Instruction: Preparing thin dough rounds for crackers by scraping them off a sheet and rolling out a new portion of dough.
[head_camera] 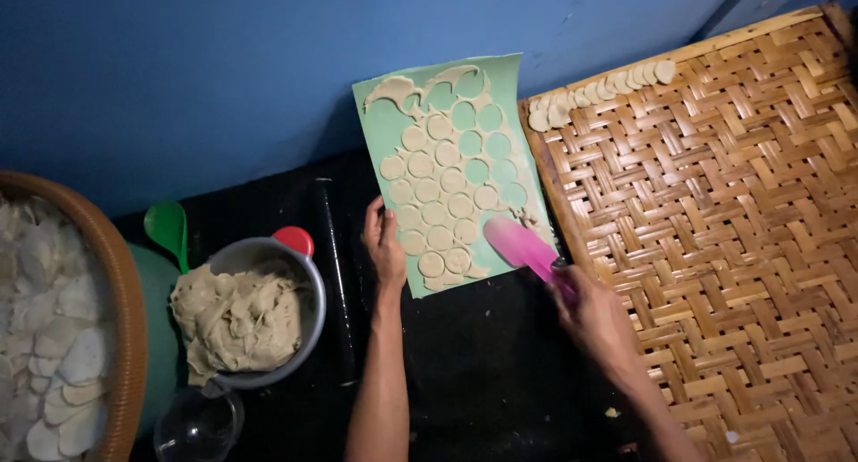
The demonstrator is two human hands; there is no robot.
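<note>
Looking down from my head camera, I am pressing my left hand (pixel 384 243) flat against the left edge of the green mat (pixel 509 78), fingers open and spread along it, gripping nothing. The mat is lying on the dark tabletop (pixel 483 373), its far end leaning up the blue wall (pixel 179 69). My right hand (pixel 594 315) is closing around the handle of the pink spatula (pixel 523 246), whose blade is resting at the mat's lower right corner, just beside the nearest dough rounds (pixel 438 207).

The rolled sheet is already cut into circles, and several holes on the right side are showing bare green. To do this well, I judge I am needing to keep the blade low and nearly flat, sliding under one round at a time so it is not stretching or tearing, while the left hand is holding the mat from skidding.

The woven bamboo tray (pixel 715 247) is sitting just to the right, with a row of rounds (pixel 599 91) overlapping along its far edge. A metal bowl of dough (pixel 241 315) and a rolling pin (pixel 338 274) are lying to my left.
</note>
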